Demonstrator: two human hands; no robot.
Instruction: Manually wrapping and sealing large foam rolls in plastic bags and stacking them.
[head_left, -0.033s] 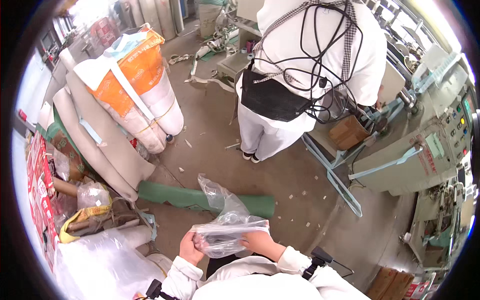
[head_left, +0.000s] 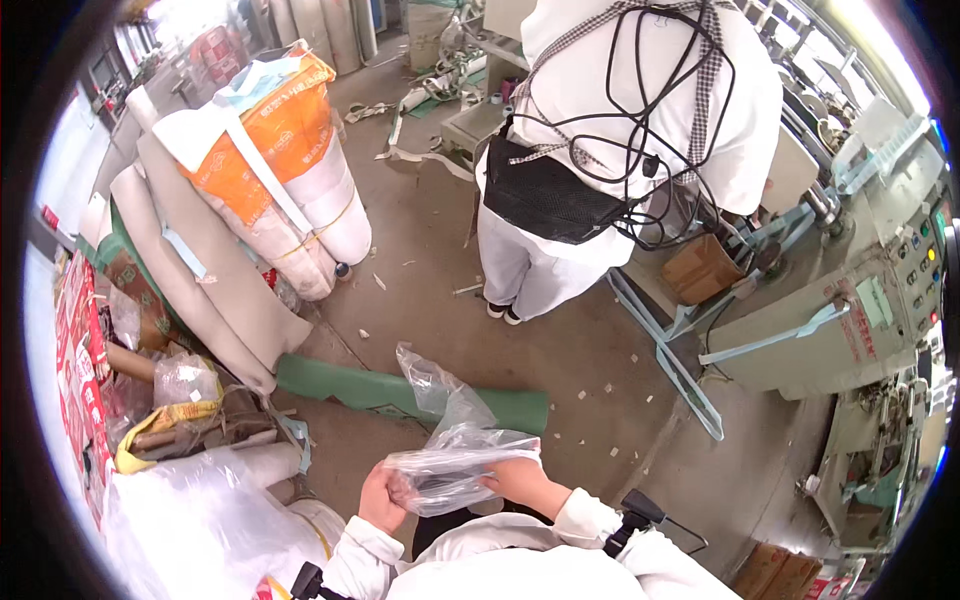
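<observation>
A clear plastic bag (head_left: 447,477) is held in front of my body, bunched in folds between my two hands. Its loose end rises away from me, above a green roll (head_left: 330,388) on the floor. My left hand (head_left: 381,498) grips the bag's left edge, fingers closed on the film. At the other side my right hand (head_left: 524,484) has its fingers partly inside or behind the film, closed on it. Whether anything lies inside the bag, I cannot tell.
A co-worker in white (head_left: 640,130), black cables on the back, stands ahead. Pale rolls (head_left: 190,260) and an orange-covered bundle (head_left: 265,150) stand at left, with plastic sheeting (head_left: 190,530) nearer me. A control cabinet (head_left: 830,330) and cardboard boxes (head_left: 775,572) are at right.
The view has shifted slightly. The co-worker's upper body sits a little farther right. My hands keep their hold on the bag, whose folds have flattened slightly.
</observation>
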